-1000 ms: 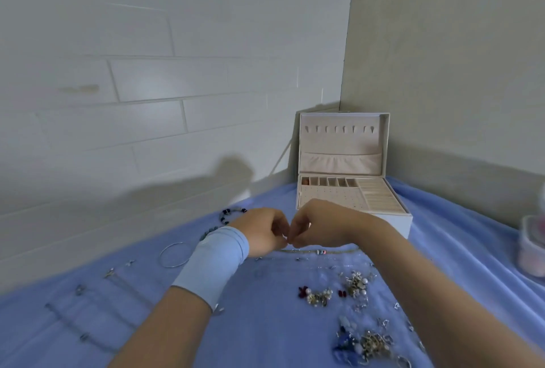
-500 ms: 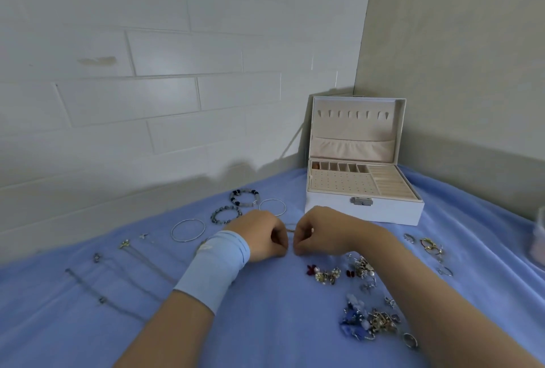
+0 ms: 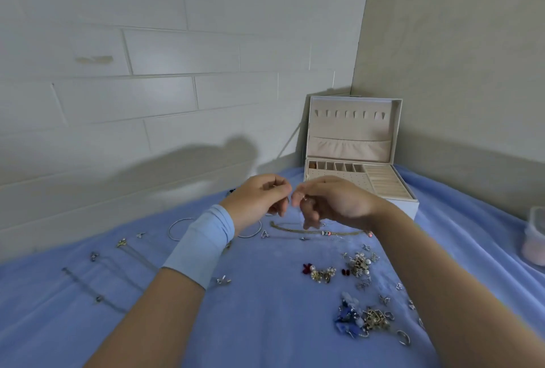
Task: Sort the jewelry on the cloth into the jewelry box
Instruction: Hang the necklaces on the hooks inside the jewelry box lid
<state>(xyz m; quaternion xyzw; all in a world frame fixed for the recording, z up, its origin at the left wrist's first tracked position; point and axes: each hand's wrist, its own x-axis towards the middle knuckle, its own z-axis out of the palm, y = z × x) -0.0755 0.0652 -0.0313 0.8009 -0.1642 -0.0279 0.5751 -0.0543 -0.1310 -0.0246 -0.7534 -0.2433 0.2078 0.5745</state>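
left hand [image 3: 259, 199]: raised off the cloth at frame centre. Fingers curled, thumb and forefinger tips together. I can't tell if anything is between them.
right hand [image 3: 334, 202]: raised, at 3 o'clock of the left, fingertips almost meeting it. Thumb and forefinger pinch a tiny silvery piece [image 3: 305, 199], too small on my feed to name.
wristband [image 3: 203, 244]: light blue, on the left wrist.
jewelry box [image 3: 351, 129]: at 1 o'clock from the hands, in the wall corner. Lid stands upright, tray with small compartments open, near corner hidden behind the right hand.
cloth [image 3: 265, 323]: blue, covers the whole surface.
gold chain [image 3: 295, 230]: lies flat on the cloth at 6 o'clock, just below the fingertips.
silver bangle [image 3: 174, 229]: at 8 o'clock of the left hand. A second bangle [image 3: 250, 235] is partly behind the wrist.
thin silver chains [image 3: 88, 282]: at 8 o'clock, well apart from the hands.
earring cluster [image 3: 321, 273]: at 5 o'clock, red and gold bits, with a pearl cluster [image 3: 359, 263] just beside it.
blue pile [image 3: 351, 317]: farther out at 5 o'clock, tangled with gold pieces. A ring [image 3: 403, 337] lies near it.
pink container [image 3: 535, 238]: at 3 o'clock, at the frame edge.
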